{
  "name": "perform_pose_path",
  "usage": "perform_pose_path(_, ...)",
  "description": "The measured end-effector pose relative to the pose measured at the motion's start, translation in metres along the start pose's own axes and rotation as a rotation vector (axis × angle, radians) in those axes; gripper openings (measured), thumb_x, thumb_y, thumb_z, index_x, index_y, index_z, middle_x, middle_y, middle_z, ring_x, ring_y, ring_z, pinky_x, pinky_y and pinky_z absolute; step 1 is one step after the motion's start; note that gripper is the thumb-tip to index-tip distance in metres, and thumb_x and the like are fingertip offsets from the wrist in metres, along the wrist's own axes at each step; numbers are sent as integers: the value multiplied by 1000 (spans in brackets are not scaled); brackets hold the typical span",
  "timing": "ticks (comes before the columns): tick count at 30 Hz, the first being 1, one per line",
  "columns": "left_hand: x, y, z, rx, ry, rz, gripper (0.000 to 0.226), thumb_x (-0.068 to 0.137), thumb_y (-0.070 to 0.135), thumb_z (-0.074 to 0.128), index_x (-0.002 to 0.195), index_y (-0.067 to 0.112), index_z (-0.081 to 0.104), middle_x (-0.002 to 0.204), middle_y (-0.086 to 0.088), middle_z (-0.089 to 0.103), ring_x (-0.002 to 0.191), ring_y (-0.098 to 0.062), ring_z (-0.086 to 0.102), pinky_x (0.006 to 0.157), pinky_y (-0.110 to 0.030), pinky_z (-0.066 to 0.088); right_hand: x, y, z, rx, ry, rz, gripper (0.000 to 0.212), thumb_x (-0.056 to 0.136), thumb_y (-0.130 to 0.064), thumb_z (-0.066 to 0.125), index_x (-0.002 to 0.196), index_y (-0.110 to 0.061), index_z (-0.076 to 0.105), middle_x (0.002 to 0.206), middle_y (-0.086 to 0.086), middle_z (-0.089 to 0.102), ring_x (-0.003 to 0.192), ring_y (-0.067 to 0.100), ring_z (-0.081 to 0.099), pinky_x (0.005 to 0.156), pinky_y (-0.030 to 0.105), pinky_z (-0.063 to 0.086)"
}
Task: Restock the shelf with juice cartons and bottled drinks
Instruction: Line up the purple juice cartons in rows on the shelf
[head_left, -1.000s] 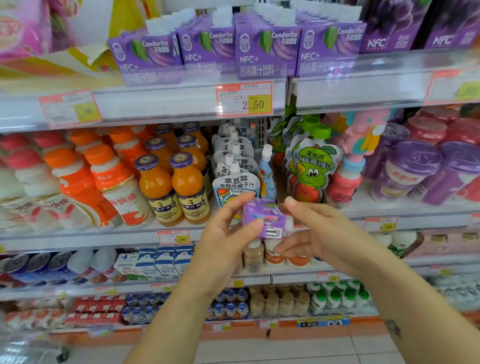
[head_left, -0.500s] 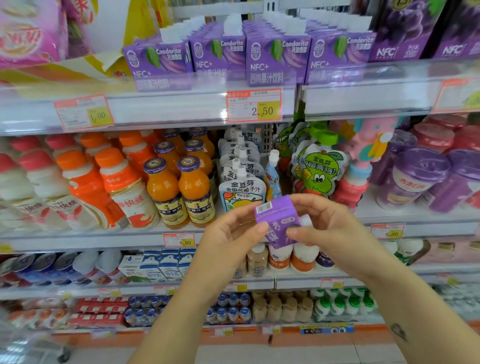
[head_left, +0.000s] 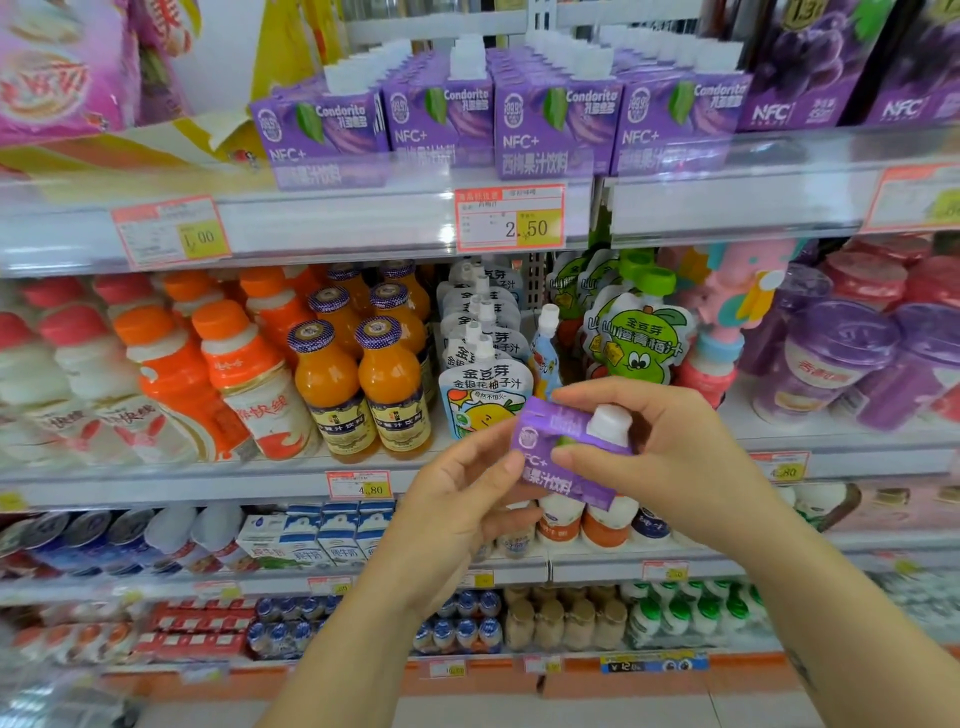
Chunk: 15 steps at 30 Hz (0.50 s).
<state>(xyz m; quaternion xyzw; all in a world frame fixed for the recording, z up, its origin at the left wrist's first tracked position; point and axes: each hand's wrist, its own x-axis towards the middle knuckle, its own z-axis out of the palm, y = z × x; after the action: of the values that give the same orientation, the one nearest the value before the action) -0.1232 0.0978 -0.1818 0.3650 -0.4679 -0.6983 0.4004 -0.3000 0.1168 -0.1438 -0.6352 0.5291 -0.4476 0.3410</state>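
A small purple juice carton (head_left: 563, 457) with a white cap is held between both hands in front of the middle shelf, tilted with its cap to the right. My right hand (head_left: 670, 457) grips its upper end, thumb across the front. My left hand (head_left: 457, 499) pinches its lower left edge. On the top shelf (head_left: 332, 228) stand rows of the same purple cartons (head_left: 556, 124), above a 2.50 price tag (head_left: 510, 218).
The middle shelf holds orange-capped milk drinks (head_left: 244, 379), orange juice bottles (head_left: 363, 389), spouted pouches (head_left: 483, 384) and purple cups (head_left: 831, 364). Lower shelves carry milk cartons (head_left: 322, 540) and small bottles (head_left: 571, 618). Purple NFC boxes (head_left: 810, 67) stand at the top right.
The carton has been turned in both hands, from end-on to front facing me with its cap showing, and raised slightly. The view has moved closer to the shelves.
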Motion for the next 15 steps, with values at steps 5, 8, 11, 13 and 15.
perform_pose_path(5, 3, 10, 0, -119, 19, -93, 36, 69, 33, 61, 96, 10, 60, 73, -2, 72, 57, -10, 68, 53, -19, 56, 10, 2, -5, 269, -20, 214, 26, 69, -35, 66, 91, -22, 71, 78, -3, 73, 65, 9, 61, 52, 20, 50)
perform_pose_path(8, 3, 16, -1, -55, -28, -142, 41, 68, 43, 60, 96, 14, 61, 76, -5, 72, 54, -11, 67, 54, -21, 55, 12, 11, -3, 447, -66, 373, 20, 79, -27, 63, 88, -12, 73, 80, 9, 69, 65, 16, 58, 55, 25, 52)
perform_pose_path(11, 3, 18, -1, 17, -55, -166, 47, 67, 51, 58, 96, 14, 63, 70, -6, 67, 56, -14, 67, 56, -22, 55, 11, 17, 1, 550, -121, 458, 30, 76, -31, 63, 88, -5, 72, 84, 14, 68, 66, 18, 61, 63, 28, 53)
perform_pose_path(13, 2, 21, -1, 48, -63, -161, 51, 66, 53, 58, 99, 13, 63, 68, -5, 66, 58, -15, 67, 56, -22, 56, 10, 16, 1, 570, -137, 460, 38, 74, -31, 63, 94, 1, 70, 85, 15, 67, 67, 17, 61, 63, 28, 54)
perform_pose_path(15, 2, 28, -2, 61, -86, -137, 51, 69, 48, 58, 109, 16, 61, 82, -8, 71, 62, -16, 69, 58, -23, 57, 12, 9, -2, 556, -146, 417, 42, 74, -30, 63, 99, 4, 68, 89, 16, 67, 70, 18, 62, 64, 28, 55)
